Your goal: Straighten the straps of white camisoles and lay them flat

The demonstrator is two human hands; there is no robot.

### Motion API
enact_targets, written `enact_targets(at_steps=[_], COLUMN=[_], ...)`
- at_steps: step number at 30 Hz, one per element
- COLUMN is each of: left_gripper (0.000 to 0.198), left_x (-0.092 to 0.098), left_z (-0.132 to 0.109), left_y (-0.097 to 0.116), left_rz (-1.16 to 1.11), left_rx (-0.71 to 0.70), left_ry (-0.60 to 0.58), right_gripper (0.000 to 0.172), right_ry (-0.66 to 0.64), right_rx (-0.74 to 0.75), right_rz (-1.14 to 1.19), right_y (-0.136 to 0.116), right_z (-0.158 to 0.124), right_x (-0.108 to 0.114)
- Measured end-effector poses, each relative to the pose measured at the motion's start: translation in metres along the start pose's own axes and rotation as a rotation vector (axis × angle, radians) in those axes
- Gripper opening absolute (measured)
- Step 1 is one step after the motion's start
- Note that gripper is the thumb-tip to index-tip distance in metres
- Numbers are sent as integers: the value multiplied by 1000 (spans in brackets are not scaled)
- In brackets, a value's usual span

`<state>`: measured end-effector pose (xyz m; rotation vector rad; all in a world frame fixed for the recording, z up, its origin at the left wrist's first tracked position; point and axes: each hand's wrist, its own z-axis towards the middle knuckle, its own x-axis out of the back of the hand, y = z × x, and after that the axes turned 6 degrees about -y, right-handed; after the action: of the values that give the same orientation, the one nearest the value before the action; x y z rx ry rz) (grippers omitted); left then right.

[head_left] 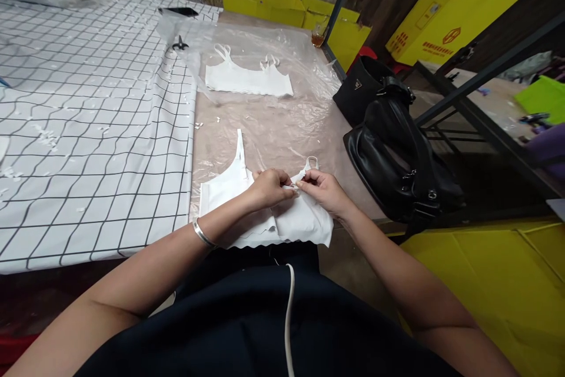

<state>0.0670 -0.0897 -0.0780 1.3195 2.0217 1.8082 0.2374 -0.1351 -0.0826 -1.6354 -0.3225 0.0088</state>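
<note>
The left hand point(266, 187) and right hand point(326, 190) meet, fingers point(289, 184) pinched shut on the thin strap point(309, 166) of a white fabric camisole top point(304, 221). The top lies flat on the bench point(273, 124) just beneath them, apparently so the strap stays taut.

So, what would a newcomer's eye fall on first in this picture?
At the near edge of the table, the left hand and right hand pinch a strap of a white top. A second white top lies farther back, a checked cloth covers the left, and black bags sit at the right.
</note>
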Motion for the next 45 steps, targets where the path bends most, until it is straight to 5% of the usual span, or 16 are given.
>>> enact_targets(at_steps=[17,22,25,28,31,36,38,40,43,45], left_gripper=[10,37,47,53,55,65,64,51,44,45], left_x=[-2,-12,-20,-23,-22,-20,-13,1,28,41], left_z=[-2,-34,-55,-65,-66,-66,-73,-90,-124,-144], left_y=[-2,-4,-16,-31,-39,-34,-34,-39,-52,-59], left_rz=[123,648,736,710,664,641,637,615,639,659], left_rx=[-47,-373,-590,-598,-581,-609,-622,-553,-153,163], left_ry=[-11,227,43,-185,-237,-279,-150,162,544,527], right_gripper=[28,32,34,22,9,20,18,21,33,41], right_ry=[67,60,63,155,241,128,148,236,366,331], right_rx=[54,-180,-275,-302,-326,-510,-521,-486,-377,-387], right_rz=[-385,221,651,807,685,157,9,-197,-506,-650], right_y=[-3,-10,-25,-41,-49,-51,-56,-65,-70,-60], right_z=[-4,-6,7,36,72,108,104,86,33,-10], right_x=[11,6,10,26,46,60,65,73,79,70])
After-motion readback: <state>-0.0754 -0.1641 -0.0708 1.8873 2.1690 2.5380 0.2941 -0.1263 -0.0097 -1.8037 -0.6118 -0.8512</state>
